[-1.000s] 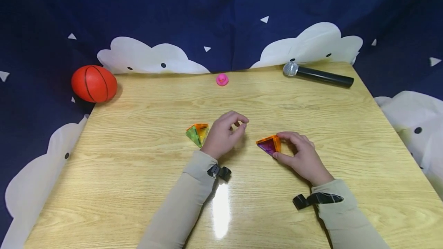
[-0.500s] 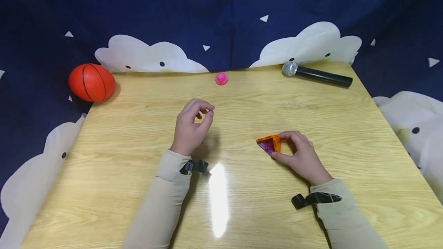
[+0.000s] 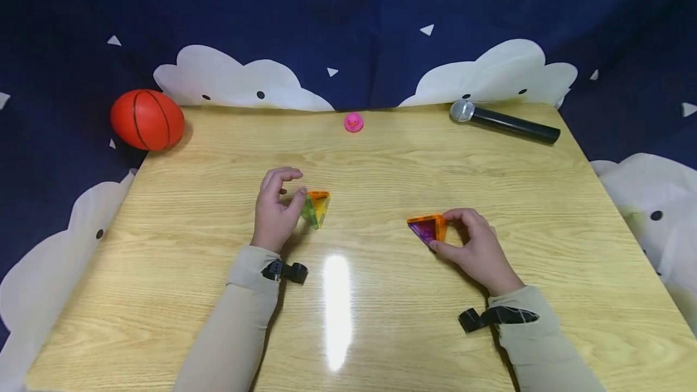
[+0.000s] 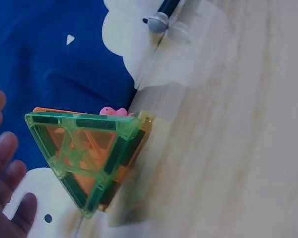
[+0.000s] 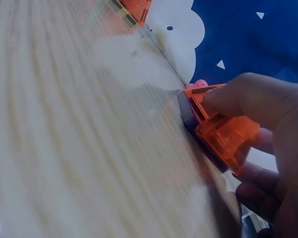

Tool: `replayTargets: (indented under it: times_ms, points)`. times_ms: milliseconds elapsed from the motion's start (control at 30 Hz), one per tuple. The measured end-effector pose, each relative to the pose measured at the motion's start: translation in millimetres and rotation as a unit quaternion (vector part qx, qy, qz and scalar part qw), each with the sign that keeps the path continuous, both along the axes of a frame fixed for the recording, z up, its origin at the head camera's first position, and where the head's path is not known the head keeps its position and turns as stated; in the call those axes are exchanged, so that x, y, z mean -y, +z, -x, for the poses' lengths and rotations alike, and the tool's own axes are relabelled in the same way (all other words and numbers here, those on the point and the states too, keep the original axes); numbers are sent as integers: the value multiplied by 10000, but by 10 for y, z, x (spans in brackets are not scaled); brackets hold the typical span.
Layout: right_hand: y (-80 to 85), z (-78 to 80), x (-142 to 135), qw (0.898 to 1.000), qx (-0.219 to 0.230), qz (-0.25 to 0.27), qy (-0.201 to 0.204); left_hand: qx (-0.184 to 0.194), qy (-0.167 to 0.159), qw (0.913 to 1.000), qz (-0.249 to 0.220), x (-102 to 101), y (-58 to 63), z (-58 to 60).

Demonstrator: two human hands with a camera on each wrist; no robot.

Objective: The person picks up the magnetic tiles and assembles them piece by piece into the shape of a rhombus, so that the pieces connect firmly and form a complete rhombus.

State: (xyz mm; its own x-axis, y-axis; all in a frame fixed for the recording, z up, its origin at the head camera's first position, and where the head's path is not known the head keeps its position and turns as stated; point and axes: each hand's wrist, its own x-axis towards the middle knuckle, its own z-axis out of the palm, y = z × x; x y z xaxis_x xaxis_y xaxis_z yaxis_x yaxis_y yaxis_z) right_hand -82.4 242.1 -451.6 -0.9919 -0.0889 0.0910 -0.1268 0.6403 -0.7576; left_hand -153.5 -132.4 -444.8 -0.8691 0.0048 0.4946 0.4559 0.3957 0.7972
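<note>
We record the right hand [image 3: 479,251] pinching an orange-purple translucent plastic pyramid [image 3: 427,229], left hand [image 3: 275,212] relaxed just beside a green-yellow-orange pyramid [image 3: 317,208].

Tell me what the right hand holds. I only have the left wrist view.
Observer: The right hand grips a purple-and-orange piece by its right side.
Operator: Is it touching the green, orange and yellow piece?
Observer: No. In the head view, bare table separates it from the green, orange and yellow piece.
Operator: What's at the table's far left corner?
Observer: A red ball with dark lines.
</note>
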Motion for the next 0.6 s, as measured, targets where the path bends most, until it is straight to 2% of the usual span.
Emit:
replayTargets:
  times_ms: [167, 267, 433, 600]
  points:
    - [-41, 11, 28, 9990, -334, 70, -287, 661, -167, 9976, 138, 4, -22, -69]
    - [-65, 32, 94, 9960, -732, 277, -432, 924, -170, 9955, 120, 9, -56, -125]
    - [-59, 79, 236, 9858, -1488, 544, -559, 1048, -44, 9945, -40, 10, -78, -163]
    - [-51, 78, 310, 9820, -1628, 732, -616, 1074, -2, 9942, -54, 2, -81, -160]
